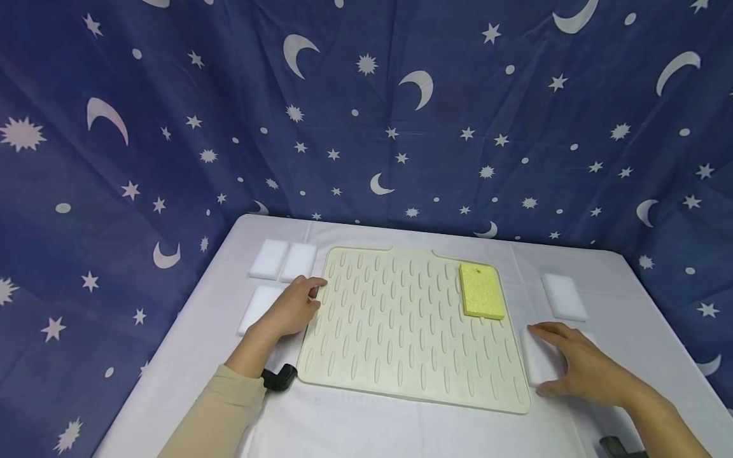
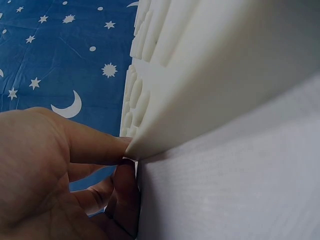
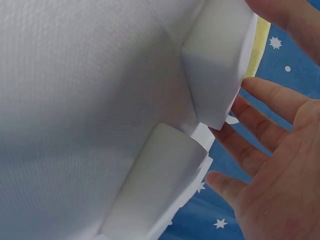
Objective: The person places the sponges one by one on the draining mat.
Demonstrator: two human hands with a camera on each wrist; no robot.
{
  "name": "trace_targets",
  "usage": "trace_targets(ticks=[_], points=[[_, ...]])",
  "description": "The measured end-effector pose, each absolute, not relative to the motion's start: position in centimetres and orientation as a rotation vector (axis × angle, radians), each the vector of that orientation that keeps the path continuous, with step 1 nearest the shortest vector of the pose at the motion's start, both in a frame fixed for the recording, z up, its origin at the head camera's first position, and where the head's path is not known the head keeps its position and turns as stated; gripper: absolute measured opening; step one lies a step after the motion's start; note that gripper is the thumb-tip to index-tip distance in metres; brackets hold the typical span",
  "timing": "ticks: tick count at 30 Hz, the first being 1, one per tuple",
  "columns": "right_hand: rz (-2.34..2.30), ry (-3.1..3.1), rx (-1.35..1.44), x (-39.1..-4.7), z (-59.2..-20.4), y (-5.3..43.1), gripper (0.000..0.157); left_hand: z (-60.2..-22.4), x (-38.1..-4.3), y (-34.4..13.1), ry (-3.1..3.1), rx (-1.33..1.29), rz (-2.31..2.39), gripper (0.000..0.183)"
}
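A cream mat [image 1: 395, 331] with raised oval ridges lies on the table, a yellow sponge [image 1: 482, 291] flat on its upper right part. My left hand [image 1: 296, 305] is at the mat's left edge; in the left wrist view its thumb and a finger pinch that edge, the other fingers curled below. To the right of the mat, my right hand [image 1: 584, 362] spans a white sponge block [image 1: 538, 358], thumb at the near end and fingertips at the far end. The right wrist view shows fingertips against this block [image 3: 220, 60], partly hiding it.
Behind my right hand lies another white block [image 1: 564, 297]. Left of the mat are two white blocks side by side, one [image 1: 269, 259] beside the other [image 1: 300, 262], and a third [image 1: 259, 306] partly behind my left hand. A star-and-moon curtain [image 1: 343, 127] hangs behind the table.
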State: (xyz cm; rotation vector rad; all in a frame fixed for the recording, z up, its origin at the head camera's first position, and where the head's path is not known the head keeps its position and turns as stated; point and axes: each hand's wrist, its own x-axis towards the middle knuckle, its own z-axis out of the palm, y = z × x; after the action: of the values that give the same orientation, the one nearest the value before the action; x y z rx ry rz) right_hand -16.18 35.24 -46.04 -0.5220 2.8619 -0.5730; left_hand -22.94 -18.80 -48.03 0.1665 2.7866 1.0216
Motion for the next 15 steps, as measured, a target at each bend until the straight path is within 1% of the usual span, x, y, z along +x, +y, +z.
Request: trace_targets(ticks=[15], points=[[-0.571,2.858,-0.488,-16.15,-45.74,34.97,0.111,-48.14,-23.02,-18.81,2.785,0.155,1.019,0.047]])
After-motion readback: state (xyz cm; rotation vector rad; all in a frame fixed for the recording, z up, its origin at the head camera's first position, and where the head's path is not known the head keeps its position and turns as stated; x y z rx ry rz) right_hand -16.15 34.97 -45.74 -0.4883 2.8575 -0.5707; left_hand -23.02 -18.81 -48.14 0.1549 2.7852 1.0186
